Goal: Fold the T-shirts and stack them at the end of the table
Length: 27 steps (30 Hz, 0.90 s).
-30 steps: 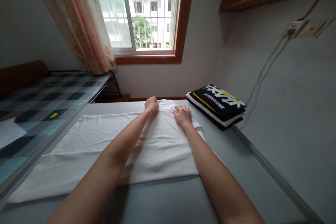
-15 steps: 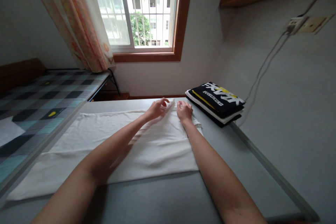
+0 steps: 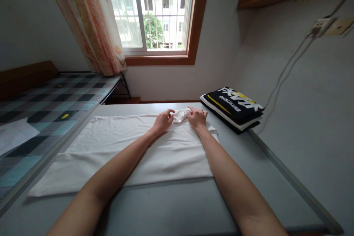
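Observation:
A white garment, likely a T-shirt (image 3: pixel 166 162), lies folded lengthwise across the grey table (image 3: pixel 171 210). At its far edge my left hand (image 3: pixel 163 121) has its fingers curled in a pinch on the cloth. A short way to the right, my right hand (image 3: pixel 197 117) also pinches the far edge, its fingers bent over the fabric. Between the two hands a small flap of the cloth is lifted and crumpled. Part of a sleeve or hem shows bunched beside my right wrist. My forearms hide some of the cloth.
A stack of folded clothes (image 3: pixel 233 108), black printed shirt on top, sits at the table's far right by the wall. To the left stands a bed with a checked cover (image 3: pixel 80 97) and a paper (image 3: pixel 18 134). A cable (image 3: pixel 287 62) hangs from the right wall's socket.
My left hand has come down onto the far edge and closed on the cloth. My right hand has closed there too, and the flap between them is now raised. The view has shifted slightly.

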Available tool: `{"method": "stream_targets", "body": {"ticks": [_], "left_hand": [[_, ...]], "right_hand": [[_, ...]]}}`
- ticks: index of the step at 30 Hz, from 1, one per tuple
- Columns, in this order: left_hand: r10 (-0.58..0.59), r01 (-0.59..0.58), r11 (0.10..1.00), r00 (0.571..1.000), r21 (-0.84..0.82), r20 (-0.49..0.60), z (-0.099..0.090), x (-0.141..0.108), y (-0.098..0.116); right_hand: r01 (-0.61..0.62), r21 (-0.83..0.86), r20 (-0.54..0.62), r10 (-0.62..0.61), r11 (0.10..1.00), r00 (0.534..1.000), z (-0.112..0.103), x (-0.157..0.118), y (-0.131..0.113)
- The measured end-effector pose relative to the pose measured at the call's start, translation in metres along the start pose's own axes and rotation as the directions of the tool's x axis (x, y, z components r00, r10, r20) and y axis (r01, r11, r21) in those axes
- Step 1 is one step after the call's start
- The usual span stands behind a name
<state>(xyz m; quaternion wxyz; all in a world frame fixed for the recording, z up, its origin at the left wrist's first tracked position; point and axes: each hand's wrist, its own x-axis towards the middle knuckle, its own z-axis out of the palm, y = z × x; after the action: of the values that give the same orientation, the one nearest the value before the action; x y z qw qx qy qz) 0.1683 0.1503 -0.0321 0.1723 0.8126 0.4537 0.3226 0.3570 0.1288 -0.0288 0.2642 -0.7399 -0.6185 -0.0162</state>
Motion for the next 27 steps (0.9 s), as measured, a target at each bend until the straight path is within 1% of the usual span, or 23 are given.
{"method": "stream_targets", "body": {"ticks": [2,3,6,9,11,13,15,17,19,21,23,25,27], "left_hand": [[-0.084,0.084,0.995,0.996,-0.054,0.012,0.001,0.0,-0.004],[-0.098,0.099,0.992,0.995,-0.073,0.013,0.001,0.001,-0.005],[-0.094,0.097,0.987,0.995,-0.131,0.026,0.001,0.005,-0.008],[-0.129,0.137,0.967,0.99,-0.213,0.049,-0.004,0.011,-0.009],[-0.199,0.221,0.929,0.975,-0.298,0.104,-0.011,0.015,-0.01],[-0.275,0.349,0.834,0.935,-0.427,0.225,-0.022,0.017,-0.01],[-0.312,0.476,0.676,0.876,-0.563,0.366,-0.032,0.017,-0.01],[-0.319,0.559,0.507,0.829,-0.656,0.46,-0.04,0.018,-0.011],[-0.322,0.596,0.376,0.802,-0.71,0.503,-0.043,0.019,-0.011],[-0.331,0.608,0.277,0.787,-0.744,0.52,-0.044,0.021,-0.009],[-0.353,0.629,0.197,0.761,-0.752,0.544,-0.044,0.023,-0.006],[-0.378,0.663,0.125,0.72,-0.738,0.583,-0.045,0.025,0.0],[-0.397,0.685,0.084,0.689,-0.723,0.607,-0.045,0.025,0.006]], "right_hand": [[-0.002,-0.023,0.03,0.003,1.0,1.0,0.001,0.002,0.001],[-0.004,-0.029,0.042,0.005,1.0,0.999,0.002,0.002,0.002],[-0.019,-0.021,0.049,0.02,1.0,0.999,0.004,0.005,0.005],[-0.028,0.031,-0.022,0.029,0.999,0.999,0.005,0.007,0.007],[0.002,0.096,-0.096,0.008,0.995,0.995,0.003,0.01,0.007],[0.072,0.186,-0.148,-0.044,0.98,0.988,-0.002,0.015,0.006],[0.137,0.271,-0.177,-0.091,0.953,0.98,-0.01,0.02,0.004],[0.153,0.326,-0.164,-0.104,0.933,0.981,-0.02,0.024,0.002],[0.109,0.379,-0.097,-0.078,0.919,0.992,-0.029,0.025,0.0],[0.041,0.449,-0.007,-0.042,0.893,0.999,-0.035,0.021,-0.001],[-0.025,0.509,0.055,-0.004,0.861,0.998,-0.036,0.012,-0.001],[-0.079,0.54,0.098,0.03,0.838,0.995,-0.033,0.001,0.0],[-0.115,0.554,0.133,0.049,0.825,0.99,-0.028,-0.012,0.001]]}}
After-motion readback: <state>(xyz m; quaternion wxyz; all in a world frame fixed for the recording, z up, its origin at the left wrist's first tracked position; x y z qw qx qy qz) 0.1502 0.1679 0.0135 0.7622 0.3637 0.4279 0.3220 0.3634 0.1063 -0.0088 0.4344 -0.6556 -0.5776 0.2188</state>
